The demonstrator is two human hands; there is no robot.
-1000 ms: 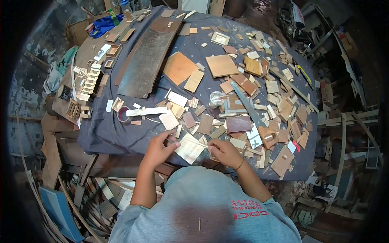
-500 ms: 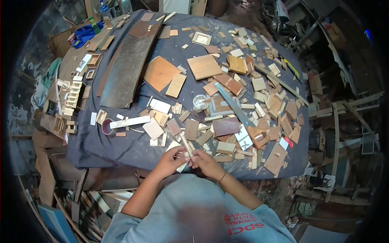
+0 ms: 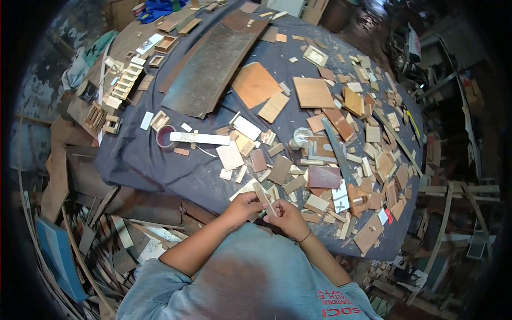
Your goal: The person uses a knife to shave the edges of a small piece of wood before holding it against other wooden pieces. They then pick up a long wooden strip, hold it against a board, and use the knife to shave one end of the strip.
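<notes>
Close to my body at the table's near edge, both hands hold one thin wooden strip (image 3: 264, 198). My left hand (image 3: 242, 208) pinches it from the left side, fingers curled. My right hand (image 3: 288, 218) grips its lower end between thumb and fingers. The strip slants, its upper end pointing away from me. Just beyond the hands lie a dark reddish wood block (image 3: 324, 177) and a pale wood block (image 3: 317, 204). A handsaw (image 3: 340, 154) rests to the right, its wooden handle toward me.
Many wood offcuts cover the right of the cloth-covered table (image 3: 144, 170). A clear plastic cup (image 3: 302, 137) stands mid-table. At left are a tape roll (image 3: 165, 138), a white strip (image 3: 200, 138) and a long dark board (image 3: 208, 69). A yellow cutter (image 3: 413, 124) lies far right.
My view has turned, so the table appears rotated and shifted. The strip has tipped in my fingers and shows a broader face. Both hands keep hold of it.
</notes>
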